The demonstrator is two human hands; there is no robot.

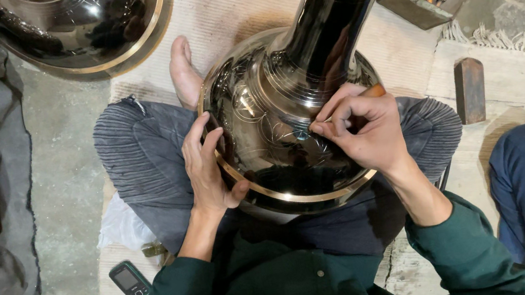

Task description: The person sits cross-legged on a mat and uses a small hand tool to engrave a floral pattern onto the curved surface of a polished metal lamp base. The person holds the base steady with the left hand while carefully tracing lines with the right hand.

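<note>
Right hand (364,129) is pinching a small engraving tool (375,90) in clenched fingers, tip pressing on the dark metal vase (287,121) at frame centre. Left hand (207,168) is gripping the vase's brass-edged rim, fingers spread on its body. The vase is lying tilted across the person's lap. A mobile phone (131,285) is lying lower left; another metal vessel (82,24) is sitting upper left.

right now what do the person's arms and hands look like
Both arms wear long dark green sleeves, pushed up a little above the wrists. The left hand and right hand are bare: no gloves, and no rings, watch or bracelets visible.
</note>
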